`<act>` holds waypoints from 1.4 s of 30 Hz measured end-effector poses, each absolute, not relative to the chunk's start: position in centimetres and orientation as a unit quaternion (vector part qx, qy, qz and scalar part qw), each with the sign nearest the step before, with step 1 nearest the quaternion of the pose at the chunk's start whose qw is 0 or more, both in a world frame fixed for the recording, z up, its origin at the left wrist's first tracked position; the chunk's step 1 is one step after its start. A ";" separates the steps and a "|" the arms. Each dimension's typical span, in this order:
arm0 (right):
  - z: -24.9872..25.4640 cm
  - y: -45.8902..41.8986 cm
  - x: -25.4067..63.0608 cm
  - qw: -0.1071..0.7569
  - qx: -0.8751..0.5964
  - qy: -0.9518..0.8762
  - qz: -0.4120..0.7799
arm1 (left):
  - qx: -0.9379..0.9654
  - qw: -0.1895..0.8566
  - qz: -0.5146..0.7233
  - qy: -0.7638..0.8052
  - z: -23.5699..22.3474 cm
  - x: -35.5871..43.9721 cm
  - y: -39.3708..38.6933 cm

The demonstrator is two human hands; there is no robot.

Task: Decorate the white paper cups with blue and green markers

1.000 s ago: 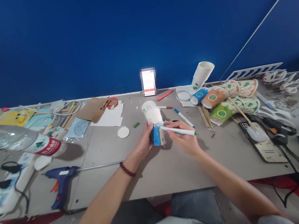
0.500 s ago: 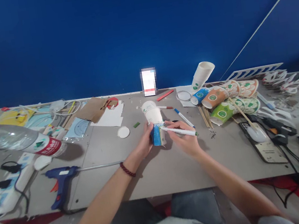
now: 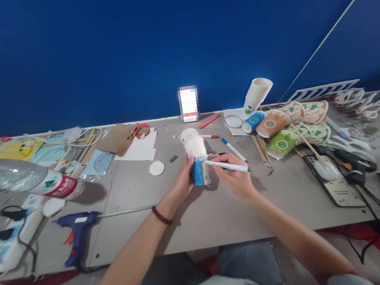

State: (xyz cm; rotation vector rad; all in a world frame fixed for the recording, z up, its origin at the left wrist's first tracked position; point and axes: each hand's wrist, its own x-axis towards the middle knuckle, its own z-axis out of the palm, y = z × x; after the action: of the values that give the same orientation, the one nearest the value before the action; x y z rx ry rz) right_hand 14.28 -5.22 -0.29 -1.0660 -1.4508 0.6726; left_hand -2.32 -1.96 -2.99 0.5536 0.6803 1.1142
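Note:
My left hand (image 3: 183, 181) is closed round the left side of a paper cup (image 3: 200, 171), whose wall is coloured blue on the left and pale on the right. Above it a white paper cup (image 3: 193, 142) adjoins its top; how the two are joined is hidden. Between the fingers of my right hand (image 3: 233, 176) is a white marker with a green end (image 3: 232, 166), its tip at the blue-and-pale cup's wall. A green marker cap (image 3: 173, 158) and a round white disc (image 3: 156, 168) lie to the left of the cups.
A blue glue gun (image 3: 78, 231), a plastic bottle (image 3: 35, 178) and a power strip (image 3: 16, 237) are on the left. Stacked paper cups (image 3: 257, 96), coloured cups (image 3: 272, 123) and a phone (image 3: 341, 192) are on the right. A blue-capped marker (image 3: 234, 150) lies behind my right hand.
Both hands, the cups and the marker stay almost in the same place. Any motion of the marker's tip is too small to make out.

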 end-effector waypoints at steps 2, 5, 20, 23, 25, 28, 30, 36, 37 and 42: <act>-0.3 -5.2 14.3 0.569 -0.448 -0.624 0.293 | 0.255 0.761 0.510 0.308 -3.0 -2.4 -1.9; -0.2 -5.3 14.4 0.563 -0.437 -0.632 0.303 | 0.258 0.759 0.510 0.312 -3.0 -2.4 -1.9; -0.3 -5.3 14.4 0.562 -0.433 -0.635 0.304 | 0.261 0.755 0.504 0.330 -2.8 -2.3 -2.0; -0.2 -5.3 14.2 0.570 -0.441 -0.623 0.305 | 0.265 0.755 0.502 0.329 -2.8 -2.2 -2.0; -0.2 -5.4 14.2 0.579 -0.446 -0.612 0.303 | 0.266 0.755 0.506 0.321 -2.9 -2.2 -1.9; -0.1 -5.4 14.1 0.583 -0.448 -0.608 0.300 | 0.260 0.756 0.511 0.316 -3.0 -2.2 -1.9; -0.1 -5.3 14.2 0.582 -0.448 -0.609 0.299 | 0.255 0.754 0.514 0.319 -3.1 -2.2 -1.9; -0.1 -5.4 14.4 0.561 -0.437 -0.630 0.312 | 0.247 0.762 0.507 0.317 -2.8 -2.1 -1.9; -0.1 -5.4 14.3 0.559 -0.436 -0.632 0.313 | 0.248 0.763 0.505 0.317 -2.8 -2.1 -1.9; -0.1 -5.4 14.1 0.576 -0.449 -0.612 0.305 | 0.258 0.757 0.506 0.323 -2.6 -2.2 -2.0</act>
State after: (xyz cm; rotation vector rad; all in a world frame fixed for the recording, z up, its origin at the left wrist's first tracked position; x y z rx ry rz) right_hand 14.14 -5.43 -0.13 -1.0520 -1.4325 0.7136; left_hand -2.18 -1.96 -2.62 0.5615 0.7042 1.1039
